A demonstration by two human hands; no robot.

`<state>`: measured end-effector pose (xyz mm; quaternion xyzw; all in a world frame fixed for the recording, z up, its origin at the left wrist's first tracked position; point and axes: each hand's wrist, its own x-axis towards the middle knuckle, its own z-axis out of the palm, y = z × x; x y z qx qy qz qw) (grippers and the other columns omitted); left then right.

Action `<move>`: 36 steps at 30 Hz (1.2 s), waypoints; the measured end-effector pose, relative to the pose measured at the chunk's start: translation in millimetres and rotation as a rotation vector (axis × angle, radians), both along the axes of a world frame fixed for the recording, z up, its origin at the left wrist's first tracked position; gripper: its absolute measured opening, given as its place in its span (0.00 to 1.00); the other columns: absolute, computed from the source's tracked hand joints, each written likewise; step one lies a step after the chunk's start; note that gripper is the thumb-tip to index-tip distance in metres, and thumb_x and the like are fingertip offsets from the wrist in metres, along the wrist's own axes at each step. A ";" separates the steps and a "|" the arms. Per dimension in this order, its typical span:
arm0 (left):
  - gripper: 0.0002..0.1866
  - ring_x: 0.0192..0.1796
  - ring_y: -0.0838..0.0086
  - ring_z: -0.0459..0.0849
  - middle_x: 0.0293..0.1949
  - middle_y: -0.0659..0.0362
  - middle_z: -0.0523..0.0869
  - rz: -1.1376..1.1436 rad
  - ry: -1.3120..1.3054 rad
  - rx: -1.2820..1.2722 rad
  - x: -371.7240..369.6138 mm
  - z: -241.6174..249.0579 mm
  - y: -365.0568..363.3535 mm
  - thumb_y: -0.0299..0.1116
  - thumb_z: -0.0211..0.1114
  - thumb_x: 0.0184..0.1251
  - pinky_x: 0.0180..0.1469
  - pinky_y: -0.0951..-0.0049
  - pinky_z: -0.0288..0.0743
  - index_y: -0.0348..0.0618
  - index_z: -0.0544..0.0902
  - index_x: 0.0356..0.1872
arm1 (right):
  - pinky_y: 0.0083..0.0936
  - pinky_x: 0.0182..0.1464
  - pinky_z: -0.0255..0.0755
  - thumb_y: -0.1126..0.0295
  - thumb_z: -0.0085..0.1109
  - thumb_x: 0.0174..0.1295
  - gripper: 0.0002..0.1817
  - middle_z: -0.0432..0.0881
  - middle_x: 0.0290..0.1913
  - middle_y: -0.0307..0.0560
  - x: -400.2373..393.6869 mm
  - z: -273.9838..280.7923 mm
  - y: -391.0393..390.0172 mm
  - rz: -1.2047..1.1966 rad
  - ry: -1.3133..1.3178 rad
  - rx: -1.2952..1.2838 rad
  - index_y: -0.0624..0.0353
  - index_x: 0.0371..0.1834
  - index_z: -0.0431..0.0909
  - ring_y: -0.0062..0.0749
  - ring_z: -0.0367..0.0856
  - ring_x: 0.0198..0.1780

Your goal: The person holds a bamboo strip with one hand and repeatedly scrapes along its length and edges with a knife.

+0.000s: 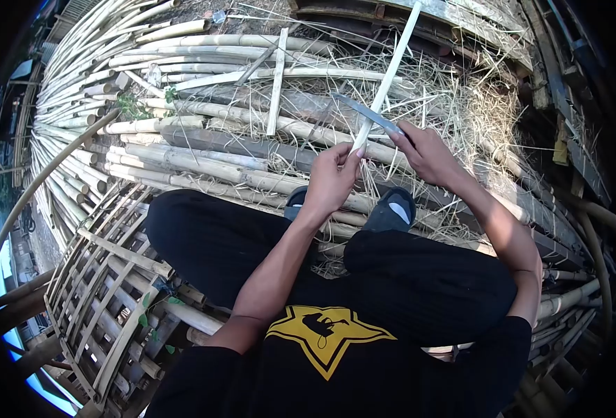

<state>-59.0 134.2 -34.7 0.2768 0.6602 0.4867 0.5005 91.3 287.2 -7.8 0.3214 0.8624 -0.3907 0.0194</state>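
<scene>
My left hand (333,177) is closed around the near end of a long, pale bamboo strip (393,66), which slants away up and to the right. In my right hand (430,155) is a knife (362,110), its handle wrapped by my fingers. The knife's grey blade points to the upper left and crosses the strip a short way beyond my left fingers. Both hands are in front of my bent knees, above the bamboo poles.
Bamboo poles (228,113) lie side by side under my feet, strewn with shavings (454,115). A shorter split strip (278,82) rests across them. To the left stands a woven bamboo lattice (113,279); stacked timber (461,24) is at the upper right.
</scene>
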 end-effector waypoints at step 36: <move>0.11 0.15 0.90 0.60 0.19 0.71 0.69 0.102 -0.234 -0.008 -25.5 17.5 -10.2 0.35 0.58 0.74 0.15 0.84 0.51 0.36 0.80 0.43 | 0.32 0.24 0.60 0.40 0.40 0.72 0.33 0.65 0.13 0.40 74.4 -3.7 151.2 -0.614 0.211 0.546 0.63 0.30 0.76 0.28 0.67 0.17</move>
